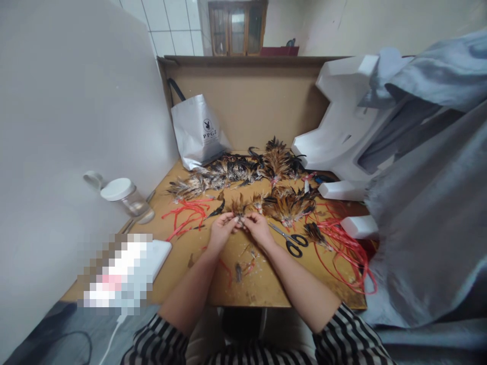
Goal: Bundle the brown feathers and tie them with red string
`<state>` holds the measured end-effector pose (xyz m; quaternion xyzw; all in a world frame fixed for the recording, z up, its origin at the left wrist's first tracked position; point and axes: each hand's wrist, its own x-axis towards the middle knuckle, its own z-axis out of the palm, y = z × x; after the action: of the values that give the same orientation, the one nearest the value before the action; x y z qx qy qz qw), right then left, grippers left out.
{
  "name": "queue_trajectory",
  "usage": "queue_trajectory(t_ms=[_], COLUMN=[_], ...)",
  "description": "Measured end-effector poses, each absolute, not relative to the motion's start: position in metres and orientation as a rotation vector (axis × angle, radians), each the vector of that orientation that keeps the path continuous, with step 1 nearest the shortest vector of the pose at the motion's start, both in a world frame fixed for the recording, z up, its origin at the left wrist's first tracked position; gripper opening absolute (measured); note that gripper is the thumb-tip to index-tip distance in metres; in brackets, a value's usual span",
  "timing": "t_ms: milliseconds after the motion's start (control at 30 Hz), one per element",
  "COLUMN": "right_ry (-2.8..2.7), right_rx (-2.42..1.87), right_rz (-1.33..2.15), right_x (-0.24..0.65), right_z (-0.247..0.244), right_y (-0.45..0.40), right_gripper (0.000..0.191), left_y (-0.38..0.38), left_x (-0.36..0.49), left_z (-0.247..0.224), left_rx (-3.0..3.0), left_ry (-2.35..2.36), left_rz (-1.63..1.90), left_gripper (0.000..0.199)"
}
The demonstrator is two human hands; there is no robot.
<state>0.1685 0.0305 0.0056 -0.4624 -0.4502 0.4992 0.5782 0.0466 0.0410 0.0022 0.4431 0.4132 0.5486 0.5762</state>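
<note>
At the near part of the bench (266, 296), a small dark tuft (238, 272) lies among red bits and pale scraps. To the left is a white device (162, 253), partly blurred, with a white cable (110, 339).

A little farther, the left hand (221, 230) and the right hand (259, 228) meet over the bench. The fingers of both hands are pinching the lower end of a small brown feather bunch (238, 204); its tips point away from the person. I cannot tell if string is already around it. This bunch looks unfinished, because both hands are busy at its base.

Just to the right of the hands are the scissors (288, 237), lying unused, and next to them a small dark bunch (315, 233). Red string (344, 238) lies in a loose heap on the right, and more red strips (186, 208) on the left, so there is material not used. A jar (131, 200) stands at the left side.

Beyond the hands, a large brown bunch (286, 204) shows red at its base, so it is probably tied. Behind it, a row of dark and pale feathers (236, 170) crosses the bench; how many are finished, I cannot tell. Farthest are a silver bag (198, 126) and a cardboard wall (258, 96).
</note>
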Motion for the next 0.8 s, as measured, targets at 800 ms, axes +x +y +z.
queue_trajectory(t_ms=[800], right_ry=[-1.217], right_rx=[-1.391], right_rz=[0.752], right_x=[0.239], right_z=[0.007], right_y=[0.066], right_gripper=[0.023], left_y=[0.044], left_x=[0.040], left_z=[0.008], left_rx=[0.931], left_ry=[1.035], left_rz=[1.396], left_gripper=[0.045])
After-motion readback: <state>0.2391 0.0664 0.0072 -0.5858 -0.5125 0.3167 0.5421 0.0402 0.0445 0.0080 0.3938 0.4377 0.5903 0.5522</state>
